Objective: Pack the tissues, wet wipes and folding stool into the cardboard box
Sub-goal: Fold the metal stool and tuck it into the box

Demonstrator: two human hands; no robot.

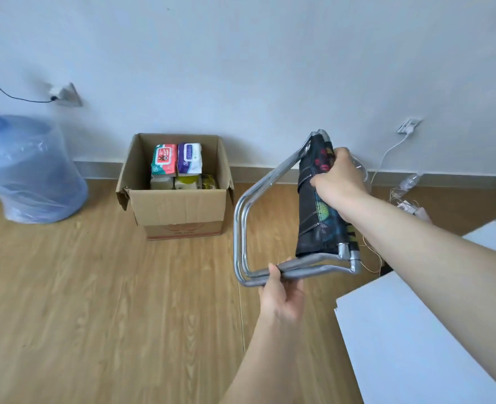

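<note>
An open cardboard box [179,209] stands on the wooden floor against the wall. Inside it lie a red wet wipes pack [164,158] and a purple-and-white wet wipes pack [190,157], on top of several yellowish tissue packs [185,182]. The folding stool [316,205], folded flat with silver tube legs and a dark patterned fabric seat, hangs in the air to the right of the box. My left hand [281,290] grips the lower metal tubes. My right hand [338,179] clasps the rolled fabric seat near the top.
A large blue water jug [28,170] in a plastic bag stands at the left by the wall. A white table corner [421,339] fills the lower right. Cables and a charger [407,199] lie on the floor by the right wall socket.
</note>
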